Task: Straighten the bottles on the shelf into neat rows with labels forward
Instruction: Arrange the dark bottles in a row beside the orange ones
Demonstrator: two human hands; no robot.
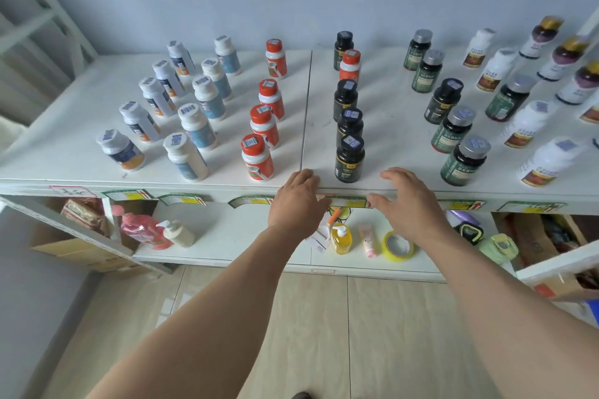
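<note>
Several pill bottles stand in rows running front to back on the white top shelf (81,152). From the left come white bottles with blue and orange labels (121,150), white and pale blue ones (186,155), red-capped ones (257,157), black ones (349,159), green ones with silver caps (464,160) and white ones with brown labels (544,165). One red-capped bottle (350,65) stands within the black row. My left hand (296,201) and my right hand (405,201) hover at the shelf's front edge, either side of the nearest black bottle. Both have relaxed fingers and hold nothing.
Purple-capped bottles (565,58) stand at the far right. A lower shelf holds a pink pouch (142,230), a cream pump bottle (178,233), a yellow pump bottle (341,238), a pink tube (369,241), yellow tape (398,246) and green items (497,246). Tiled floor lies below.
</note>
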